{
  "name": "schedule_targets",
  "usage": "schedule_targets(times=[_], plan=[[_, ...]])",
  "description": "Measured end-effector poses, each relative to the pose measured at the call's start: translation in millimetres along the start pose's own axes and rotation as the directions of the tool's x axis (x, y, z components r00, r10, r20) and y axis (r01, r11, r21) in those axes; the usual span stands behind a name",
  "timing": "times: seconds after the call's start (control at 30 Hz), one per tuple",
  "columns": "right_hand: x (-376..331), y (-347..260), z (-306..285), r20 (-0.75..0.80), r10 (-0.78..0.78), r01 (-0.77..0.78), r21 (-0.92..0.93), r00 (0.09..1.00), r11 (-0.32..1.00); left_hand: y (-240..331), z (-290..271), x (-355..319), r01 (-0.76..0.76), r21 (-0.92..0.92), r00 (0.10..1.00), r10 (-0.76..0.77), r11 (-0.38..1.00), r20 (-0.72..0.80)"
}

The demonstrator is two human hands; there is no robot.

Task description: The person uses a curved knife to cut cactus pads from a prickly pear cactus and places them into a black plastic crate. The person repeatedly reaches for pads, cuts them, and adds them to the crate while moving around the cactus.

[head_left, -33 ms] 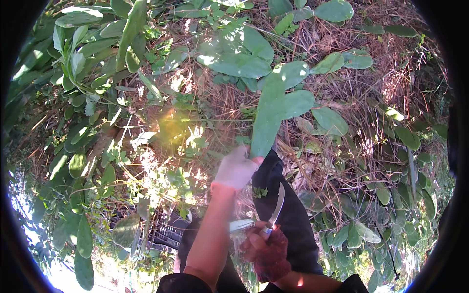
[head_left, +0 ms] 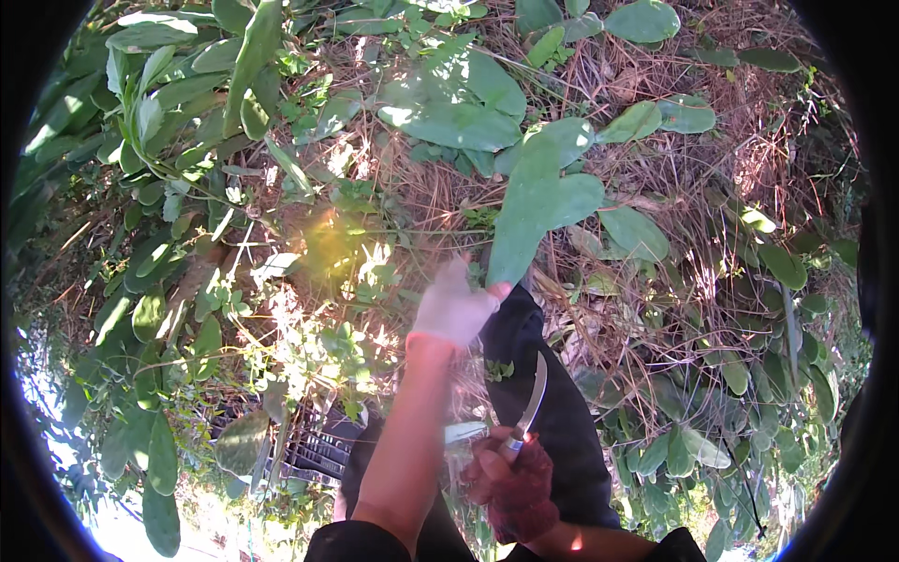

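Left hand (head_left: 456,304), pale-gloved, pinches the base of a long flat green cactus pad (head_left: 534,211) hanging at twelve o'clock; right hand (head_left: 513,487), in a dark red glove, grips a curved steel knife (head_left: 530,401), blade pointing up.

The left hand (head_left: 456,304) sits at the middle of the view, pinching the lower end of a cactus pad (head_left: 534,211) that rises above it and to its right. Below and to the right, the right hand (head_left: 510,487) grips a knife (head_left: 532,398) whose blade points up toward the pad's base, apart from it. A crate (head_left: 314,454) lies lower left of both forearms, partly behind leaves. Dry straw (head_left: 674,169) spreads behind the pad and to the right, among more pads. Leafy stems (head_left: 178,122) fill the left side.
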State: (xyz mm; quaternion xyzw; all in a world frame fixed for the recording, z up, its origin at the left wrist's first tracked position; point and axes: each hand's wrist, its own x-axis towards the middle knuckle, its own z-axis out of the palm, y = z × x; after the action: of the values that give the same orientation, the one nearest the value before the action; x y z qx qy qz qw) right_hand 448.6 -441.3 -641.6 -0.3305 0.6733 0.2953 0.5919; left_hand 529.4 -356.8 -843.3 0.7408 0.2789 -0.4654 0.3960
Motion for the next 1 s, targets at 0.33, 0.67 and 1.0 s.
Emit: schedule_targets(times=[0.33,0.67,1.0], plan=[[-7.9,-46.5,6.0,0.023,0.048,-0.045,-0.099,0.999,0.994,63.5,-66.5,224.2,0.076,0.735,0.897,0.276,0.674,-0.346],[0.1,-60.8,-5.6,-0.001,0.179,-0.179,-0.003,0.984,0.984,26.1,-70.0,275.7,-0.019,0.996,0.696,0.716,0.091,-0.052],[1.0,-59.4,-7.5,0.007,0.171,-0.172,0.028,0.985,0.985,48.9,-83.9,243.0,-0.192,0.981,0.872,0.459,-0.002,0.172]])
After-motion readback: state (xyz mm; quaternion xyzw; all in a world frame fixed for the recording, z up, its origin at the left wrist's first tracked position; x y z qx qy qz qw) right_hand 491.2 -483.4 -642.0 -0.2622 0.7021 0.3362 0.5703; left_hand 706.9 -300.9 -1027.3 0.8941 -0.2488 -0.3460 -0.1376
